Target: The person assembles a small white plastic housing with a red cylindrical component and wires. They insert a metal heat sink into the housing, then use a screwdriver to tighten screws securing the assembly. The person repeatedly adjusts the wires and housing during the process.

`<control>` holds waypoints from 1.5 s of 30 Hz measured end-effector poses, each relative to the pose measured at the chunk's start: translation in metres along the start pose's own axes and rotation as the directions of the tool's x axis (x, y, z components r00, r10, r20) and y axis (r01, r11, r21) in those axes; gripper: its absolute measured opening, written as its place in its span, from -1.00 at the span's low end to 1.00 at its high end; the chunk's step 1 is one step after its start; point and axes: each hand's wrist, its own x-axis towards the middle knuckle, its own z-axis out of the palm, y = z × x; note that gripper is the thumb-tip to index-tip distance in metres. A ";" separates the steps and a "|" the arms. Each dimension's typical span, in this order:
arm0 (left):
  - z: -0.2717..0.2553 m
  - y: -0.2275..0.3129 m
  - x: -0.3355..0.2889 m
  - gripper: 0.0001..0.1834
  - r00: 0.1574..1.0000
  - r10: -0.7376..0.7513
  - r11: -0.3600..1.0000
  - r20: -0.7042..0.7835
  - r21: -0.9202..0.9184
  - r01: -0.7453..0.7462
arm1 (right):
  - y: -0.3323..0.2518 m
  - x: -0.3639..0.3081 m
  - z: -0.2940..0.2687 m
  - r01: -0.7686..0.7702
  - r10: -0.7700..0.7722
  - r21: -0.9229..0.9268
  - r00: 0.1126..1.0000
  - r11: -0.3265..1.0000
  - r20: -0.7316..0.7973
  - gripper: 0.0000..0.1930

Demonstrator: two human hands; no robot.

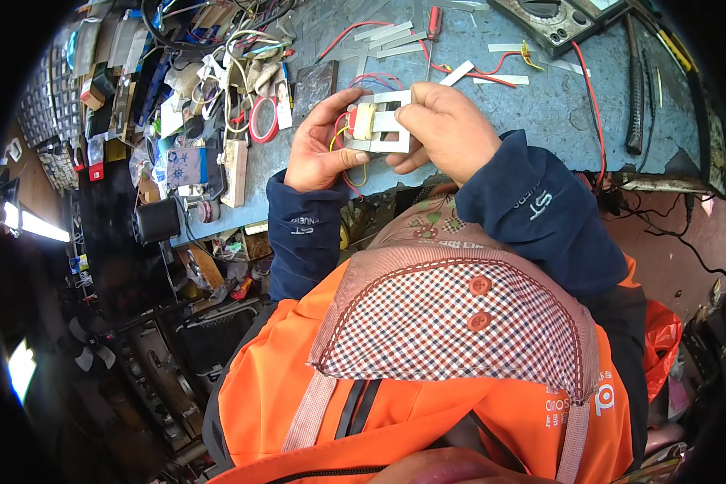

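Note:
My left hand [319,149] grips a small transformer coil [363,121] with a pale yellow winding, its fingers and thumb closed around the left side. Red, yellow and blue wires come off the coil near those fingers. At the coil's right side, my right hand [452,129] pinches a flat, E-shaped metal plate [394,148] between thumb and fingers. The plate's prongs point toward the coil and meet it. How far the middle prong reaches inside is hidden. Both hands are held just over the near edge of the blue workbench [480,109].
Thin metal strips [395,39] and a red-handled screwdriver [435,22] lie beyond my hands. A multimeter [548,24] sits at the far right, near a black-handled tool [635,105]. A red-edged roll [264,119] and piled cables [238,77] crowd the left.

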 end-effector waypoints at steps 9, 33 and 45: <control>0.001 0.001 -0.001 0.05 1.000 -0.002 1.000 -0.002 -0.002 0.002 | 0.000 0.000 0.000 -0.006 0.006 -0.009 1.000 1.000 -0.008 -0.75; 0.007 0.004 -0.002 0.05 1.000 -0.010 1.000 -0.008 0.007 0.010 | -0.002 0.000 0.001 0.000 0.002 0.061 1.000 0.998 -0.023 -0.78; 0.007 0.002 -0.003 0.04 1.000 0.019 0.997 0.000 0.071 -0.019 | -0.013 -0.004 0.004 -0.037 0.017 -0.244 0.997 0.969 -0.081 -0.65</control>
